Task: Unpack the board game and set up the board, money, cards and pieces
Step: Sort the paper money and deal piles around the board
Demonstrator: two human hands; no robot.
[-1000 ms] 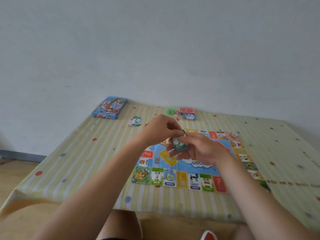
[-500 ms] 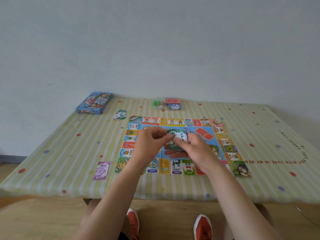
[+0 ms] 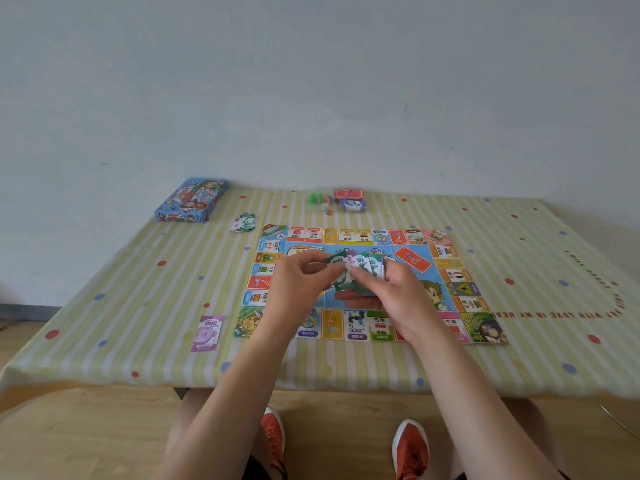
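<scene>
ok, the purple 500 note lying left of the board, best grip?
The purple note lies flat on the tablecloth, leaving nothing to pinch from above. Probably best taken by its near short edge, from the person's side: press a fingertip on it, drag it to the table's front edge, then pinch the overhanging end between thumb and finger.

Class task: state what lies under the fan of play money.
The game board lies under the play money, which the left hand and right hand hold. Its middle artwork there is covered and unreadable.

Single head view — looks forward-down, table [image 3: 104,306] close below — wall behind.
</scene>
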